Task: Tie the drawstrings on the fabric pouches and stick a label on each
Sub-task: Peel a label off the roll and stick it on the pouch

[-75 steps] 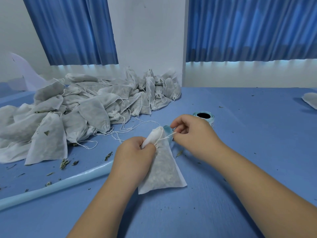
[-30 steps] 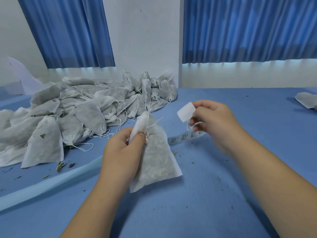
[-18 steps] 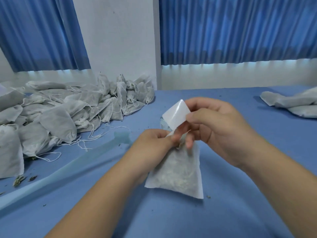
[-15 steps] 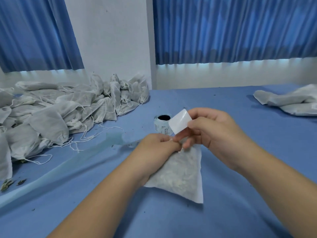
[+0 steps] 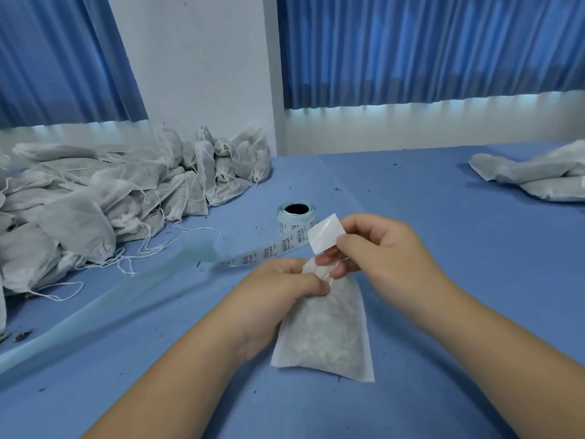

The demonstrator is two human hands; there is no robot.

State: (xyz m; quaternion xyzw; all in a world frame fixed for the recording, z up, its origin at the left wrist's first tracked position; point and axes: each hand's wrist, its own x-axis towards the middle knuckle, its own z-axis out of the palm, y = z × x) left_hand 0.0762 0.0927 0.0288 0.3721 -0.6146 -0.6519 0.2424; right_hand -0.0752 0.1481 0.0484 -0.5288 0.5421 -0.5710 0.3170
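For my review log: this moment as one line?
left hand grips pouch | right hand pinches label | label not yet stuck

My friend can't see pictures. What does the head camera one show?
A left hand grips the top of a white fabric pouch on a blue table, while the right hand pinches a small white label just above it. Behind them are a roll of labels and, to the left, a big pile of pouches.
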